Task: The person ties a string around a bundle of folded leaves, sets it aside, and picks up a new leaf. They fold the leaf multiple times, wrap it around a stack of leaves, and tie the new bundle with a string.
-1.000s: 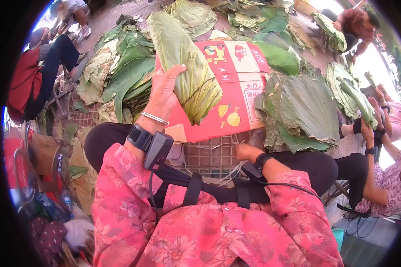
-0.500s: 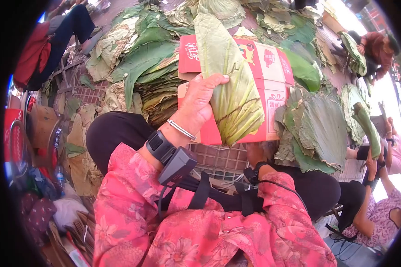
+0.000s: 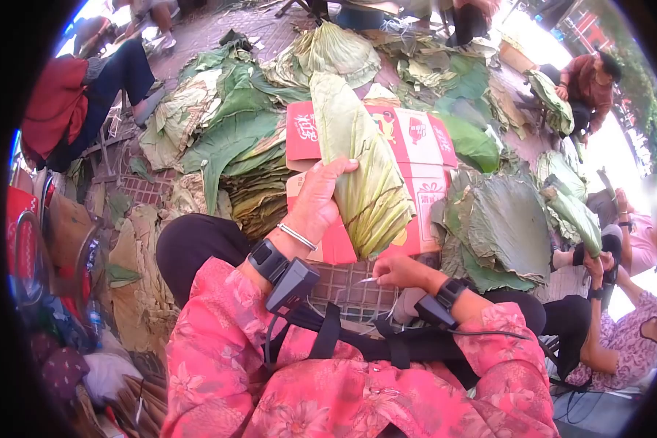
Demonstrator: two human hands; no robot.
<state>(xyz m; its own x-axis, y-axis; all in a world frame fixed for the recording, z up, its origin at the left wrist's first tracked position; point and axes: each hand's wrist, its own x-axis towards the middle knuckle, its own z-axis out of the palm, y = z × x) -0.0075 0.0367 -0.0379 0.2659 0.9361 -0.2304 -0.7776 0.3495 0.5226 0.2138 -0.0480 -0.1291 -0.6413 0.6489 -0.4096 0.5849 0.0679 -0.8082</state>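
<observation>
My left hand (image 3: 315, 198) is closed around the side of a folded, dried lotus leaf (image 3: 358, 164), thumb on top. The pale green bundle is held tilted, its wide end with ribs and a dark line across it toward me. Beneath it lies a flattened red and pink cardboard box (image 3: 423, 193) with white printing. My right hand (image 3: 409, 271) is below the box's lower right edge, fingers pinched on a thin white strip (image 3: 367, 280); its exact kind is too small to tell. This hand is apart from the leaf.
A stack of flat grey-green leaves (image 3: 507, 226) lies to the right, and a pile of folded leaves (image 3: 259, 186) to the left. A plastic crate (image 3: 343, 288) is under the box. Other people sit at the right, one hand holding a rolled leaf (image 3: 573, 215).
My right hand has come out from beneath the box edge, with the white strip now showing in its fingers. My left hand still holds the folded leaf; the view has tilted up slightly.
</observation>
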